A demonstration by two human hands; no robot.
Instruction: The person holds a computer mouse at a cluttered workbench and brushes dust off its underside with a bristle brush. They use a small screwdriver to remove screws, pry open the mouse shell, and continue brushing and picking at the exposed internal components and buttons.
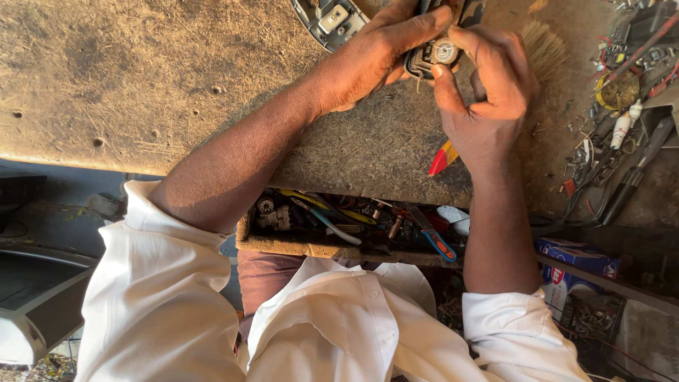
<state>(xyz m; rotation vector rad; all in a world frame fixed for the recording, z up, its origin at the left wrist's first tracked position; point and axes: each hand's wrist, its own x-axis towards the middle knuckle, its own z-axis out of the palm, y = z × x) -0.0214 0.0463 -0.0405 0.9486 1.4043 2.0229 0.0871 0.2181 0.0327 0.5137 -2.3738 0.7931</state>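
Worn wooden bench (141, 85) under both hands, open drawer of tools (339, 226) just below the wrists. Left hand (375, 56) clamped round a small black device (428, 56), right hand (488, 92) pinching its round metal part (445, 51) with fingertips. Likely risk: grip slipping, tiny part dropping into drawer clutter.
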